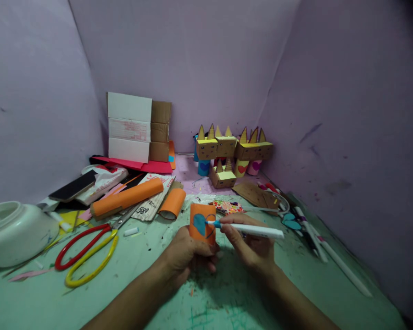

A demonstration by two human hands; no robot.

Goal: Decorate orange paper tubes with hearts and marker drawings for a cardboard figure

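My left hand (189, 252) is closed round the lower part of an orange paper tube (197, 208) and holds it upright over the table. A heart is drawn on the tube; its left half is filled in blue, while the right half shows mostly as an outline. In my right hand (251, 247) is a white marker (258, 230), gripped near its blue tip. That tip touches or nearly touches the heart around its middle. A small white-and-blue marker cap (131, 231) lies on the table to the left of my left hand.
Red-and-yellow-handled scissors (110, 233), an orange roll (127, 198) and a shorter orange tube (172, 204) lie at left, beyond a white pot (17, 233). Cardboard animal heads (223, 178) stand at the back, several on coloured tubes. Pens (309, 233) line the right wall.
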